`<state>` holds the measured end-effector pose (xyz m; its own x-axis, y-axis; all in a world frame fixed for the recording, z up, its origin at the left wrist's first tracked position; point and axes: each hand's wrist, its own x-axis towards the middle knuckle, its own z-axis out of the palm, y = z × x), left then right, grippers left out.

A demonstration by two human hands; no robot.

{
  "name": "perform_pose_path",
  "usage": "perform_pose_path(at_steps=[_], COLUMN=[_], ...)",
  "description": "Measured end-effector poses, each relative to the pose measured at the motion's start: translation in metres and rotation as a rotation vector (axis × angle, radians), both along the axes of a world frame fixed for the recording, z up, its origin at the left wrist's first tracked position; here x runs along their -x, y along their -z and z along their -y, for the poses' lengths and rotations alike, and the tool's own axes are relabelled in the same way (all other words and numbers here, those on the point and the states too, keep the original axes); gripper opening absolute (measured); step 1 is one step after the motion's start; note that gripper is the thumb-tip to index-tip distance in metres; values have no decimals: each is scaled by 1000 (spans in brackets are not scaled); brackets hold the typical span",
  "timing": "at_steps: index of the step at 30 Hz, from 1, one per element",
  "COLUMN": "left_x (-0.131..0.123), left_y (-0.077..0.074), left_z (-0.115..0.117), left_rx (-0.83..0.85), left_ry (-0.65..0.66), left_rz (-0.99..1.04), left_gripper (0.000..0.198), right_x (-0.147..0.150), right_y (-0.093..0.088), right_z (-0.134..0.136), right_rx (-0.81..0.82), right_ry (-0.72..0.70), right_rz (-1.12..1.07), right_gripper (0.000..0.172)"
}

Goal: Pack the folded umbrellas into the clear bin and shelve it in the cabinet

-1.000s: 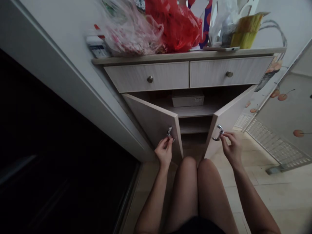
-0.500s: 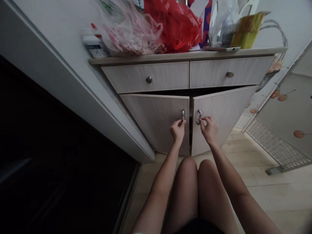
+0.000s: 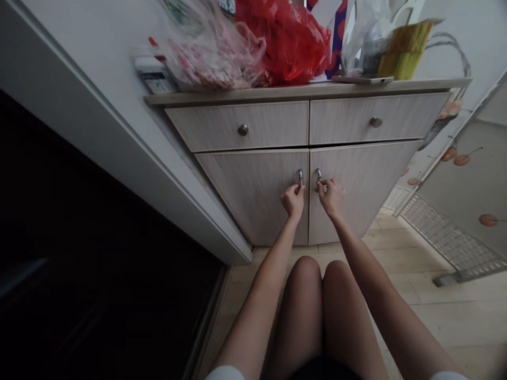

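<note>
My left hand (image 3: 293,200) pinches the lower end of a metal door handle (image 3: 300,174) on the left cabinet door (image 3: 249,195). On the right cabinet door (image 3: 364,184), my right hand (image 3: 331,196) grips the matching door handle (image 3: 318,173) between thumb and fingers. Both pale wood-grain doors stand almost flush, with a thin line between them and a narrow dark gap along the top edge. My fingers cover the lower parts of both handles.
Two drawers with round knobs (image 3: 243,130) sit above the doors. The cabinet top (image 3: 285,92) carries a red plastic bag (image 3: 289,47), a clear bag (image 3: 222,58), a white bottle (image 3: 153,74) and a yellow container (image 3: 406,50). A cherry-patterned panel (image 3: 471,179) stands at right.
Both doors have swung inward from ajar to nearly closed, and the dark gaps between and above them have narrowed. My hands moved forward and closer together, still on the handles.
</note>
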<state>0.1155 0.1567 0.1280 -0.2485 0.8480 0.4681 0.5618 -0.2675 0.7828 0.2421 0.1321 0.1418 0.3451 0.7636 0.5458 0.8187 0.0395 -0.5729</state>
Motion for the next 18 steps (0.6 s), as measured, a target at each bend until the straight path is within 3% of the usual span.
perform_pose_path(at_steps=[10, 18], left_x=[-3, -4], left_y=[-8, -4], left_z=[-16, -27], left_rx=[60, 61], left_ry=[-8, 3], left_rz=[-26, -35], left_gripper=[18, 20], right_x=[2, 3], right_y=[1, -2], right_z=[-23, -28], right_rx=[57, 58], right_ry=[0, -2], right_rz=[-14, -20], right_gripper=[41, 40])
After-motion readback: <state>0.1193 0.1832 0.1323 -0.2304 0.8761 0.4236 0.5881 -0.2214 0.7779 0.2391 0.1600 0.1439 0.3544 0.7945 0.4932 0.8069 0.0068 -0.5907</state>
